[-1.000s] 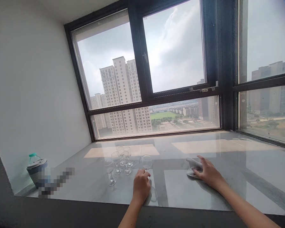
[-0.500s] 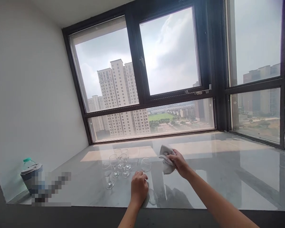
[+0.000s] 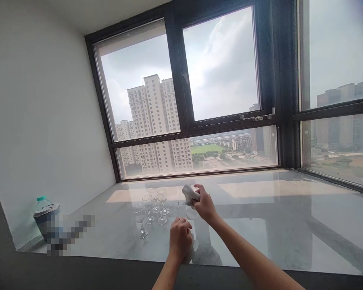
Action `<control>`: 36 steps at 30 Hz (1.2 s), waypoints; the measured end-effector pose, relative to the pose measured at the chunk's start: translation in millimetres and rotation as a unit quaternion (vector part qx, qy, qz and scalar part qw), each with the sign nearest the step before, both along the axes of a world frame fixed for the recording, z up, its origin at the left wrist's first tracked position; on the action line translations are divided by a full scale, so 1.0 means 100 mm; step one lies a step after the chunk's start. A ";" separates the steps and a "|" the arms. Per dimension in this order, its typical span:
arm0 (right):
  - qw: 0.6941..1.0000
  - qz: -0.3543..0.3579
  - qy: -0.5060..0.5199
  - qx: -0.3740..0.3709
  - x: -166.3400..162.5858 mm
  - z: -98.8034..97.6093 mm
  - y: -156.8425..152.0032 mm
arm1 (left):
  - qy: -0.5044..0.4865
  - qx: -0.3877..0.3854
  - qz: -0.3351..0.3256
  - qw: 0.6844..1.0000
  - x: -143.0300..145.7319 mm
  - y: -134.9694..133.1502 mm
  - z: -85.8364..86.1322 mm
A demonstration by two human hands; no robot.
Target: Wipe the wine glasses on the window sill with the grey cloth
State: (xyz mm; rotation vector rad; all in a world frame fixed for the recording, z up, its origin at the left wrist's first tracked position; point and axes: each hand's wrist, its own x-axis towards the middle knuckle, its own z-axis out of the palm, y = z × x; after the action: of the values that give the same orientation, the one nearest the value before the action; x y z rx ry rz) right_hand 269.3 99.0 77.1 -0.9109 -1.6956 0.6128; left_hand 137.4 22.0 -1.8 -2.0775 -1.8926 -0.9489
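So the right hand [image 3: 204,205] has just swung in: a second ago it had the soft light-grey cloth [image 3: 189,194] down on the surface well off to the right, then lifted, and now the cloth is up at the top of the clear stemmed drinking glass [image 3: 191,212]. Fingers are closed on the bunched fabric. Left hand [image 3: 180,237] hasn't budged much; its fingers are curled together below the bowl, I'd say around the stem, though they hide it. So glass and cloth are finally in one spot, in front of the person near the edge, and both hands look busy with that single glass. Can't tell if the cloth is inside the bowl or just over the rim.

Other stuff: a cluster of similar clear stemmed glasses [image 3: 161,199] stands upright just left of the left hand on the glossy grey surface [image 3: 115,239], so I'd watch any elbow-out move that way. Far left there's a dark lidded cup [image 3: 41,221] with a clear green-capped bottle [image 3: 41,198] behind it, nowhere near the action. Right side looks roomy.
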 end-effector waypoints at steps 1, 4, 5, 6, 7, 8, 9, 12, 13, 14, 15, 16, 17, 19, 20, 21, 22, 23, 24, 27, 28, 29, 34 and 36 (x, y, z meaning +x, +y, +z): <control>0.999 -0.018 -0.038 0.013 0.01 -0.01 -0.01 | -0.003 0.000 0.000 1.000 0.00 0.00 0.00; 0.990 -0.057 -0.119 0.038 0.08 0.00 -0.02 | -0.017 0.001 -0.004 1.000 0.00 0.02 0.00; 0.986 -0.061 -0.146 0.044 0.10 0.02 -0.02 | -0.023 0.001 -0.006 1.000 -0.01 0.03 -0.01; 0.982 -0.061 -0.174 0.046 0.13 0.04 -0.03 | -0.030 0.002 -0.009 1.000 -0.01 0.04 -0.02; 0.976 -0.060 -0.203 0.046 0.16 0.07 -0.03 | -0.037 0.002 -0.012 0.999 -0.02 0.05 -0.03; 0.970 -0.059 -0.233 0.043 0.18 0.10 -0.03 | -0.046 0.002 -0.014 0.999 -0.02 0.05 -0.04; 0.962 -0.060 -0.263 0.041 0.21 0.13 -0.04 | -0.054 0.002 -0.016 0.998 -0.03 0.06 -0.06; 0.931 -0.074 -0.353 0.050 0.28 0.21 -0.08 | -0.070 -0.002 -0.023 0.997 -0.04 0.07 -0.08; 0.921 -0.079 -0.377 0.056 0.31 0.23 -0.09 | -0.072 -0.003 -0.026 0.997 -0.04 0.07 -0.08; 0.914 -0.083 -0.392 0.062 0.33 0.25 -0.10 | -0.073 -0.004 -0.027 0.997 -0.04 0.07 -0.08; 0.911 -0.083 -0.398 0.070 0.35 0.27 -0.11 | -0.074 -0.004 -0.027 0.997 -0.04 0.07 -0.08; 0.910 -0.079 -0.399 0.079 0.37 0.28 -0.12 | -0.076 -0.005 -0.026 0.997 -0.04 0.06 -0.07; 0.910 -0.073 -0.398 0.090 0.39 0.29 -0.12 | -0.077 -0.008 -0.026 0.997 -0.03 0.06 -0.06; 0.907 -0.064 -0.401 0.109 0.42 0.31 -0.13 | -0.079 -0.013 -0.024 0.996 -0.03 0.05 -0.05; 0.904 -0.063 -0.407 0.115 0.44 0.32 -0.13 | -0.080 -0.016 -0.023 0.996 -0.03 0.05 -0.04; 0.900 -0.065 -0.415 0.120 0.45 0.32 -0.13 | -0.079 -0.017 -0.022 0.996 -0.02 0.05 -0.04; 0.895 -0.069 -0.423 0.124 0.46 0.33 -0.13 | -0.078 -0.016 -0.020 0.997 -0.02 0.05 -0.03; 0.891 -0.073 -0.430 0.128 0.47 0.33 -0.12 | -0.077 -0.012 -0.018 0.997 -0.02 0.05 -0.03; 0.886 -0.076 -0.437 0.135 0.47 0.33 -0.12 | -0.077 -0.007 -0.017 0.997 -0.02 0.05 -0.03; 0.874 -0.074 -0.455 0.153 0.46 0.31 -0.10 | -0.077 0.010 -0.018 0.997 -0.02 0.04 -0.03; 0.872 -0.075 -0.459 0.152 0.45 0.29 -0.09 | -0.077 0.012 -0.022 0.997 -0.02 0.04 -0.02; 0.873 -0.075 -0.460 0.144 0.43 0.27 -0.09 | -0.076 0.013 -0.027 0.997 -0.01 0.03 -0.02; 0.927 -0.019 -0.367 0.079 0.35 0.18 -0.05 | -0.075 0.019 -0.056 0.995 -0.01 0.02 0.00; 0.952 0.005 -0.299 0.071 0.36 0.17 -0.01 | -0.080 0.026 -0.057 0.995 -0.02 0.02 -0.01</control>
State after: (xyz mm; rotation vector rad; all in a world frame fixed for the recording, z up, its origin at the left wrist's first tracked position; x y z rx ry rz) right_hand 305.1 97.9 94.5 -1.0482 -2.2501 0.2177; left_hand 135.1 23.9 -2.8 -2.1572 -1.8168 -1.2108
